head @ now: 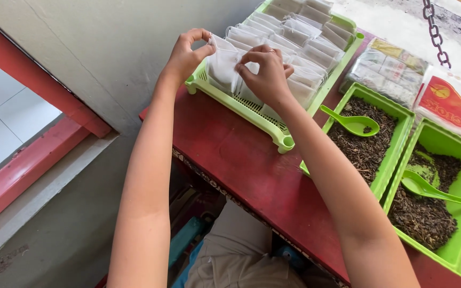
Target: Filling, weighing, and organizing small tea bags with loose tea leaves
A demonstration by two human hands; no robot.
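My left hand (187,53) and my right hand (265,72) both pinch one small white filter bag (224,64) above the near end of a light green slotted tray (262,117). The tray holds several rows of the same white bags (300,37) standing upright. The bag I hold is upright, its top edge between my fingers. A ring shows on my right hand.
Two green tubs of dark dried leaves (366,141) (428,213) sit on the red table (230,154) to the right, each with a green spoon (354,124) (433,191). Plastic-wrapped packets (388,66) and a red-and-white packet (452,104) lie behind. A chain (435,32) hangs top right. A grey wall stands at left.
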